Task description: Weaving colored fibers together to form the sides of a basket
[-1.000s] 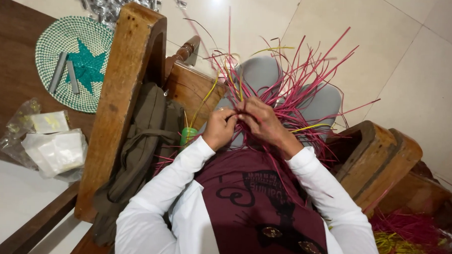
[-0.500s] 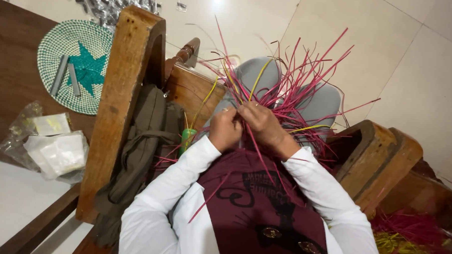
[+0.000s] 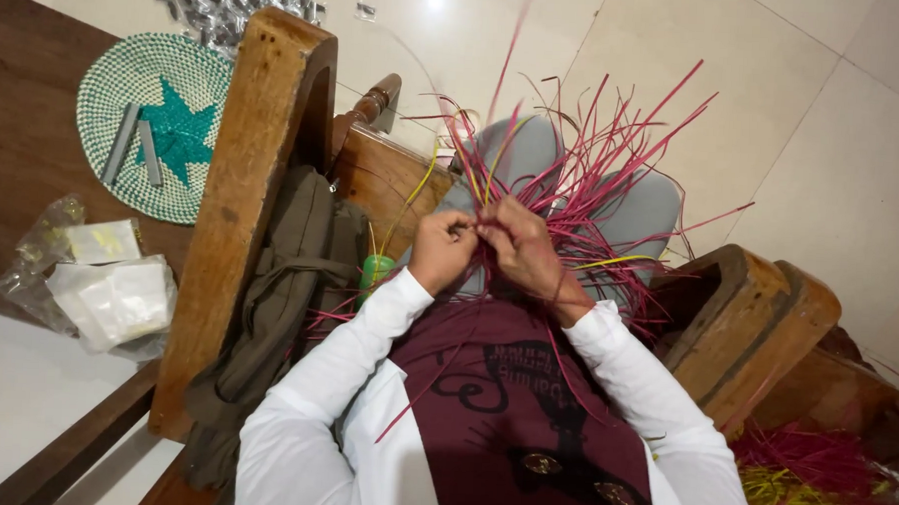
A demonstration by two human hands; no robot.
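Fanning out from the person's lap, the pink strips [image 3: 612,159] spread in a stiff spray over the grey knees, with a few yellow strips [image 3: 609,260] mixed in. Both hands work at the point where they gather: the left hand [image 3: 442,250] is pinched closed on a strand or two, and the right hand [image 3: 524,250] is curled tight around the bunch just beside it, fingertips almost touching. These strips look light and springy, thin enough to kink or split if bent sharply, so I would judge the best hold is low down near the gathered base, where they cross, rather than at the loose ends that whip about. A green spool [image 3: 375,272] sits just left of the left wrist, tucked against the wooden chair arm [image 3: 241,225], over which an olive bag [image 3: 278,316] is draped. Further left, on the table [image 3: 26,118], lies a round woven mat [image 3: 150,123] in green and white with a star centre, and near it some clear plastic packets [image 3: 109,295]. More pink and yellow strips lie heaped on the floor [image 3: 810,474] at the right.
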